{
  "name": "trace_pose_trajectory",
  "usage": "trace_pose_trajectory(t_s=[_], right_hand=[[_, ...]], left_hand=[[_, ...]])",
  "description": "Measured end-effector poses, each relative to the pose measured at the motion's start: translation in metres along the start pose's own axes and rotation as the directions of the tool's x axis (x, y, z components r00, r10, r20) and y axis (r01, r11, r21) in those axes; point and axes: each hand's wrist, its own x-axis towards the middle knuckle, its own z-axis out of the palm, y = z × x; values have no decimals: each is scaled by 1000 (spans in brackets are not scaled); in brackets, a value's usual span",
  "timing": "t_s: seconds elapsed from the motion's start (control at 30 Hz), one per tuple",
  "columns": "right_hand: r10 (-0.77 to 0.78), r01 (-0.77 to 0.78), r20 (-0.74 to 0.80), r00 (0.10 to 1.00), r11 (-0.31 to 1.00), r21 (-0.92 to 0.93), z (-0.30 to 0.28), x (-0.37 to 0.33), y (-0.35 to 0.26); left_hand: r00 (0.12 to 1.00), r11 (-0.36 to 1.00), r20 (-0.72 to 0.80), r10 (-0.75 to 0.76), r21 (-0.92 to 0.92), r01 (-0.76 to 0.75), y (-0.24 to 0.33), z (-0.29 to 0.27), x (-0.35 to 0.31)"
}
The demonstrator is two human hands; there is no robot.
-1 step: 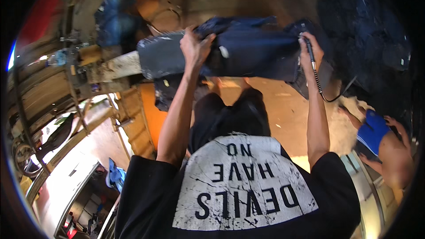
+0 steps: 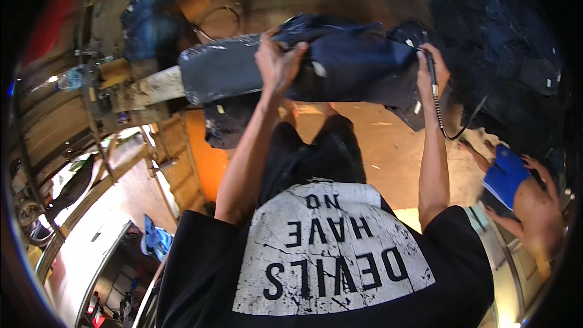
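A long dark grey board [image 2: 221, 73] with a shiny wrapped end lies across in front of me. Over its right part is drawn a dark navy garment [image 2: 358, 64], perhaps trousers, with a small pale patch. My left hand [image 2: 279, 64] grips the garment's left edge from above, its thumb on top and most fingers hidden behind the cloth. At the far right end of the garment, my right hand [image 2: 434, 73] holds a slim black pen-like tool [image 2: 432, 70]. A ribbed sleeve and black cord run from the tool down along my wrist.
Dark cloth [image 2: 228, 123] hangs below the board's left part. A large pile of dark garments [image 2: 504, 42] stands to the right. At lower right sits another person in blue shorts [image 2: 509, 173]. A plastic bottle [image 2: 71, 79] lies among planks at far left.
The garment and both hands have shifted slightly right along the board, baring a little more of its left part. The whole view has also moved a little.
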Motion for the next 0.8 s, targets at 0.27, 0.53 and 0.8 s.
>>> trace_pose_trajectory(t_s=[0.27,0.53,0.8], right_hand=[[48,-43,22,999,981,-190,-100,-29,5],[1,25,462,887,998,-51,4,-194,-78],[143,-178,504,852,984,22,11,-233,-152]], left_hand=[[682,791,652,-331,-203,578,22,141,-143],[983,988,181,-18,156,-11,-145,-70,-140],[924,893,-80,375,298,-337,-282,-157,-231]])
